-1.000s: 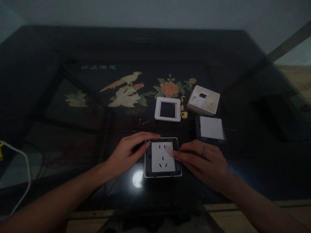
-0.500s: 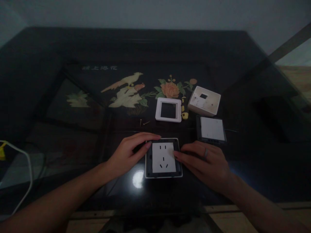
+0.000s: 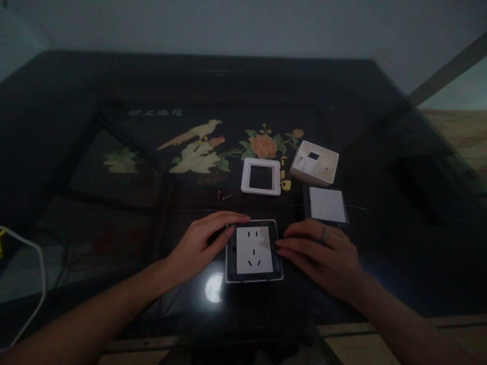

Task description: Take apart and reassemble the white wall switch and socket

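Note:
A wall socket (image 3: pixel 253 261) with a white slotted face and a dark frame lies face up, seated in a white-edged box. My left hand (image 3: pixel 203 238) grips its upper left corner, fingers along the top edge and thumb on the left side. My right hand (image 3: pixel 323 251), with a ring on one finger, is closed in a pinch at the right side of the dark frame. A tiny brassy glint shows at its fingertips, which looks like a screw (image 3: pixel 273 246). Two loose screws (image 3: pixel 227 196) lie on the table beyond my left hand.
A white cover frame (image 3: pixel 245 185), a yellow-and-black screwdriver (image 3: pixel 286 184), an open white back box (image 3: pixel 327 165) and a second socket module (image 3: pixel 327 204) lie beyond my hands. A white cable (image 3: pixel 43 276) curves at the left. The dark table (image 3: pixel 114 76) is glossy.
My right fingertips have drawn slightly right, off the white face to the frame's side. My left hand keeps its hold on the socket. The whole view has shifted slightly.

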`<control>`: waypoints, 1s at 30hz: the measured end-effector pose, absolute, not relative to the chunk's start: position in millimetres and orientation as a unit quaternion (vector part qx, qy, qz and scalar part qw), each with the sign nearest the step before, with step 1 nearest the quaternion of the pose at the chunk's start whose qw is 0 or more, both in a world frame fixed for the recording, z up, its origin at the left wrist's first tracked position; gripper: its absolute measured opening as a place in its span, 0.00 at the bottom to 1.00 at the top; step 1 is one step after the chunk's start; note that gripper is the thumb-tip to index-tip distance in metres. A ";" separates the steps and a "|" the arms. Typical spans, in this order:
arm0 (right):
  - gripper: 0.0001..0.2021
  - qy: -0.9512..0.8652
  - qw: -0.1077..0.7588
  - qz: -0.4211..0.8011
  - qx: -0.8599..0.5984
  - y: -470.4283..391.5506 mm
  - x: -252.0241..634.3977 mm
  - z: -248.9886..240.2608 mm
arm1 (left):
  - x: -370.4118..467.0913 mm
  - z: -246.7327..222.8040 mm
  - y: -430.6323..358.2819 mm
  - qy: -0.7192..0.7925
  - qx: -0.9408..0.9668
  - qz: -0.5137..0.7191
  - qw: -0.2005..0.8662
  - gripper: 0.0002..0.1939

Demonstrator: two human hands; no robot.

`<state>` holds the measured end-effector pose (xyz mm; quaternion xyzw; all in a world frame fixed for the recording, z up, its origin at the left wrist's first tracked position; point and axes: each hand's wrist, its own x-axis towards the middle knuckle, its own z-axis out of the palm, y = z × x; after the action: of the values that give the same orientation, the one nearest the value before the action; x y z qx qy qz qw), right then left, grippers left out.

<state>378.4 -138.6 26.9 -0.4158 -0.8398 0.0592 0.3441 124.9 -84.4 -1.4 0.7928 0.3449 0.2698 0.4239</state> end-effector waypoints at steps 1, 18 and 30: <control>0.12 -0.836 0.345 0.058 -0.423 -138.1 380.4 30.3 | 124.7 -1.5 -84.9 0.344 0.795 0.271 0.420 0.15; 0.17 -0.832 -0.027 -0.182 -0.524 -47.7 381.2 23.6 | 128.6 -6.3 -116.4 0.361 0.828 0.140 0.406 0.57; 0.10 -0.892 -0.036 -0.190 -0.409 -33.3 391.0 33.6 | 127.4 -10.4 -105.4 0.371 0.831 0.180 0.373 0.50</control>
<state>391.0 -33.3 33.6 -0.4089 -0.8918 -0.1900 -0.0360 127.4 -105.4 -10.4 0.8311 0.3713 0.1797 0.3729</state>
